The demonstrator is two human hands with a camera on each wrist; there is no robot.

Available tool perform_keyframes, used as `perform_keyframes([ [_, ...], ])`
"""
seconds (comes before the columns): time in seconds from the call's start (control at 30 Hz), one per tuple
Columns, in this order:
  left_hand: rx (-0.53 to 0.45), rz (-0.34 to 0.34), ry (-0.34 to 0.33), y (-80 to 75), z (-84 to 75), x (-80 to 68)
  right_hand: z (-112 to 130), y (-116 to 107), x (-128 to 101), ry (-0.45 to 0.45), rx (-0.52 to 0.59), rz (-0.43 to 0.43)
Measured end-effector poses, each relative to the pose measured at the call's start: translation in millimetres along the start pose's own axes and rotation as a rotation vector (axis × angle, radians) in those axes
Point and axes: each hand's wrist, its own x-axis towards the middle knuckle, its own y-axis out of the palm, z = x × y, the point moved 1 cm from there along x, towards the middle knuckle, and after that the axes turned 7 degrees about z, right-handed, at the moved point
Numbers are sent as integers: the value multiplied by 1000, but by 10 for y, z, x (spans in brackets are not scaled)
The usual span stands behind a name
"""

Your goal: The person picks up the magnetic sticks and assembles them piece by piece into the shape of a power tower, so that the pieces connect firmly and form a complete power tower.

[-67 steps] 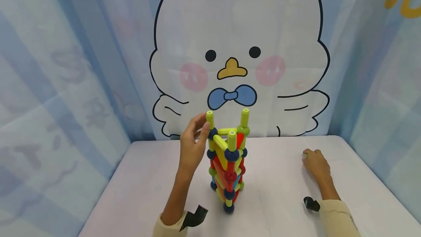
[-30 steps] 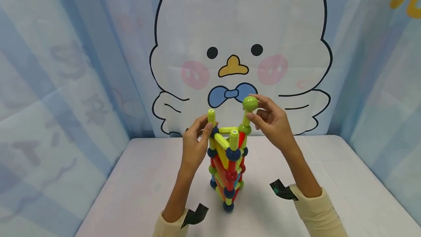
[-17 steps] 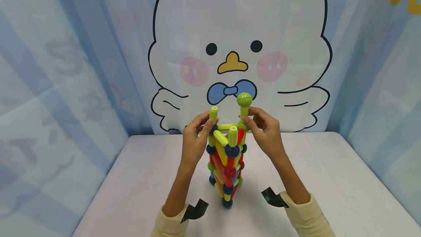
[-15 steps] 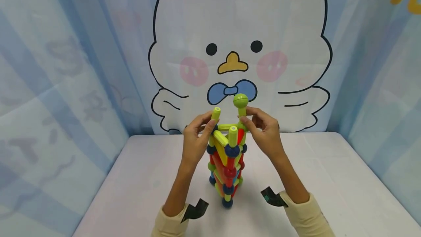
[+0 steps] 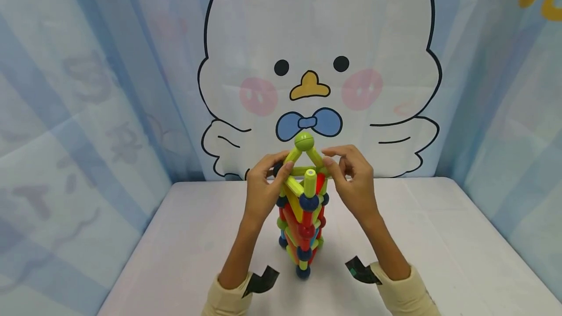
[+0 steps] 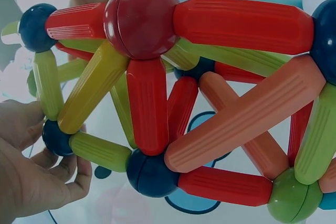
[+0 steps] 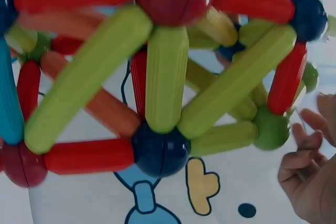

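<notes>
My left hand [image 5: 262, 190] and right hand [image 5: 352, 187] each pinch a green rod at the top of a tower [image 5: 303, 218] of rods and balls, standing mid-table [image 5: 439, 238]. The two rods lean together under a green ball [image 5: 304, 141].

Tower [image 5: 303, 213]: plastic throughout. Rods [image 6: 244, 22] ribbed lengthwise, satin sheen; balls [image 6: 140, 18] smooth, glossy, seamed. Tabletop [image 5: 439, 238] matt, pale. Backdrop [image 5: 88, 87] printed cloth, soft folds. Sleeves [image 5: 406, 296] knit fabric.
</notes>
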Motion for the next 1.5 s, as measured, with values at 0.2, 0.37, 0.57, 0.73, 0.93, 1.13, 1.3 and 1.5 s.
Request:
perform_keyframes([
  [0.2, -37, 41, 10, 3, 3, 5, 30, 58, -226, -142, 106, 33],
  [0.37, -102, 81, -18, -7, -13, 7, 170, 125, -335, -44, 96, 103],
  [0.57, -210, 119, -52, -11, -9, -13, 247, 176, -354, 119, 144, 95],
  [0.73, -297, 144, -59, -10, 10, -10, 276, 204, -318, 244, 174, 104],
  [0.93, -362, 178, -52, -24, 32, -6, 326, 206, -268, 358, 156, 130],
  [1.13, -362, 201, -41, -36, 80, 26, 335, 204, -262, 379, 167, 140],
  [1.3, -347, 221, -26, -52, 147, 17, 313, 210, -299, 336, 177, 89],
  [1.5, -118, 159, 40, -191, 270, -32, 116, 88, -375, 206, 139, -78],
])
